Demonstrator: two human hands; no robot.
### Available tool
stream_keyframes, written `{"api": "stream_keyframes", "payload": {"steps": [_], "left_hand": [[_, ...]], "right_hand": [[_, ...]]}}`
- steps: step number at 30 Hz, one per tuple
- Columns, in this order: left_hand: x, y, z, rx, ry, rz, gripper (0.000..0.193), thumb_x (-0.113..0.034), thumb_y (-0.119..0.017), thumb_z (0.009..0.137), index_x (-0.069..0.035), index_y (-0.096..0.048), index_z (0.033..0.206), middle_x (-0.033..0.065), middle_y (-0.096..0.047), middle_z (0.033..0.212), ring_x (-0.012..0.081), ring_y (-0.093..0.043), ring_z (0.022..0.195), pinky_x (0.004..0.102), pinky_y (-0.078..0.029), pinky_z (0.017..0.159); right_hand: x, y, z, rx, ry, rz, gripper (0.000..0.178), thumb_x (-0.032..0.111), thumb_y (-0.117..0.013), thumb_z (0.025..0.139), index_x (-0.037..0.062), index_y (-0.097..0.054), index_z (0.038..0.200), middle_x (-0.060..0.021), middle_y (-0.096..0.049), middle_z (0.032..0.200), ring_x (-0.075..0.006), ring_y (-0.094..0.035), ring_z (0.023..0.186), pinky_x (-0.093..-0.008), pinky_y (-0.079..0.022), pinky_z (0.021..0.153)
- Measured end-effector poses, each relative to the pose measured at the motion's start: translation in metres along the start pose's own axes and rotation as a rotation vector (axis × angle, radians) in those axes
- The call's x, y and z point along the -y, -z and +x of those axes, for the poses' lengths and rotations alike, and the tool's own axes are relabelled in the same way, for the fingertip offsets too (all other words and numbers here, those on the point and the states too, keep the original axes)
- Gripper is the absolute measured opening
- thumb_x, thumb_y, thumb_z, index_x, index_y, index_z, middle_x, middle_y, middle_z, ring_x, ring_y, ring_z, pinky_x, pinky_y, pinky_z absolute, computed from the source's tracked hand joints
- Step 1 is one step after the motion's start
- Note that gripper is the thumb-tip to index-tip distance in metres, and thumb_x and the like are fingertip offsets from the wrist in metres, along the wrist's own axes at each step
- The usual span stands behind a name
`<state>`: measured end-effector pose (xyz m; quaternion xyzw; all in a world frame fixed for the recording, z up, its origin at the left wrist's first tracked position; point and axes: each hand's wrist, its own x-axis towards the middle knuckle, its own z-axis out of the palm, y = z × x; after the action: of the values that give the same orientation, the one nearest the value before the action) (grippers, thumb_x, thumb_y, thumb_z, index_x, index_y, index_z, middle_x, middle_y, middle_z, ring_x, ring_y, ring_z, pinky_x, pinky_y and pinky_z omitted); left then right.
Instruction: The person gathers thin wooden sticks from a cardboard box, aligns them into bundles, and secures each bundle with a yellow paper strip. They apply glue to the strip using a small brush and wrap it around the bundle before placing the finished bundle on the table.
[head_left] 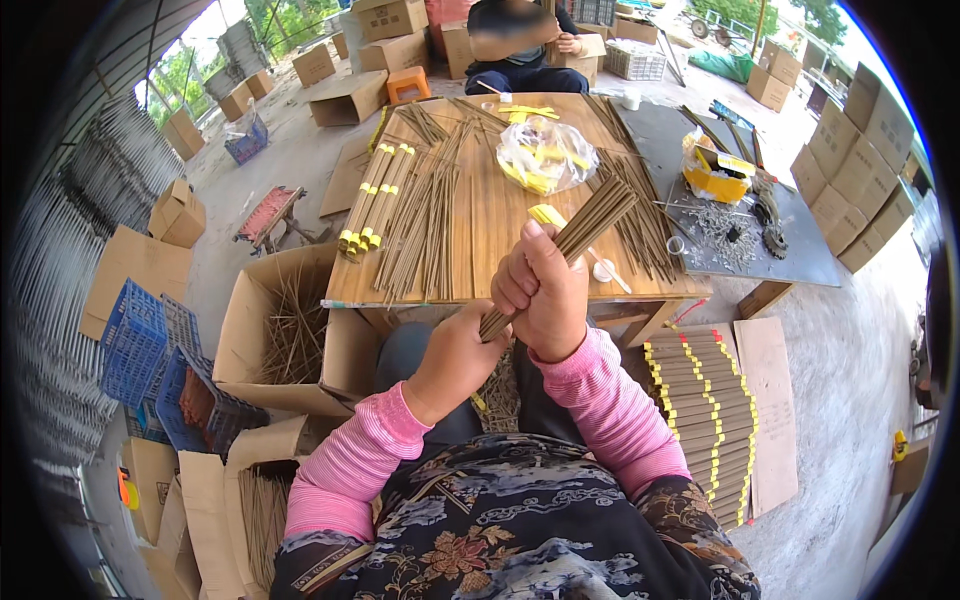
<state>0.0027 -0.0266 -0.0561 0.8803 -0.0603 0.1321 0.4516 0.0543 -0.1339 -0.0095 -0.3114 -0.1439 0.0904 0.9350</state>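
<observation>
A bundle of thin brown incense sticks (pixel 597 217) slants up to the right over the table's near edge, gripped in both hands. My left hand (pixel 450 362) closes round its lower end, while my right hand (pixel 545 290) wraps its middle with the thumb up. Just behind the right hand lie yellow paper strips (pixel 546 214) and a small white dish (pixel 604 270) with a thin stick across it. Loose incense sticks (pixel 425 230) spread over the wooden table (pixel 487 240), beside bundles with yellow bands (pixel 376 200). More loose sticks (pixel 640 240) lie right.
A clear plastic bag (pixel 545 157) holds yellow strips. A dark side table (pixel 805 245) carries a yellow box (pixel 718 183). Cardboard boxes (pixel 240 340) and blue crates (pixel 145 330) stand left; banded bundles (pixel 700 410) lie low right. Another person (pixel 520 45) sits across the table.
</observation>
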Motion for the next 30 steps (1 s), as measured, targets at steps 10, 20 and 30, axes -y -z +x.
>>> {"api": "stream_keyframes", "payload": {"steps": [10,20,30], "left_hand": [[-0.003,0.015,0.007,0.464,0.066,-0.246,0.034,-0.017,-0.064,0.074,0.003,-0.054,0.1,0.0171,-0.063,0.085,0.0229,-0.061,0.085,0.0319,-0.045,0.073],[-0.003,-0.003,-0.001,0.017,0.025,-0.006,0.023,-0.014,-0.063,0.072,-0.003,-0.056,0.09,0.0179,-0.06,0.082,0.0345,-0.059,0.08,0.0372,-0.046,0.066],[0.0,0.011,-0.002,0.368,0.076,-0.209,0.021,-0.01,-0.062,0.074,0.001,-0.055,0.09,0.0186,-0.06,0.079,0.0326,-0.059,0.077,0.0336,-0.046,0.066]], "right_hand": [[-0.005,0.015,-0.008,0.273,-0.123,0.139,0.031,0.019,-0.046,0.088,0.0103,-0.033,0.062,0.0013,-0.029,0.043,-0.009,-0.028,0.033,-0.0235,-0.026,0.032],[-0.013,0.007,-0.008,0.017,-0.031,0.049,0.028,0.016,-0.05,0.085,0.0104,-0.035,0.062,0.001,-0.03,0.044,-0.0098,-0.028,0.035,-0.0246,-0.028,0.034],[-0.011,0.018,-0.015,0.19,-0.097,0.153,0.028,0.015,-0.047,0.086,0.0105,-0.035,0.061,0.0009,-0.029,0.042,-0.0104,-0.026,0.031,-0.0247,-0.026,0.031]]}}
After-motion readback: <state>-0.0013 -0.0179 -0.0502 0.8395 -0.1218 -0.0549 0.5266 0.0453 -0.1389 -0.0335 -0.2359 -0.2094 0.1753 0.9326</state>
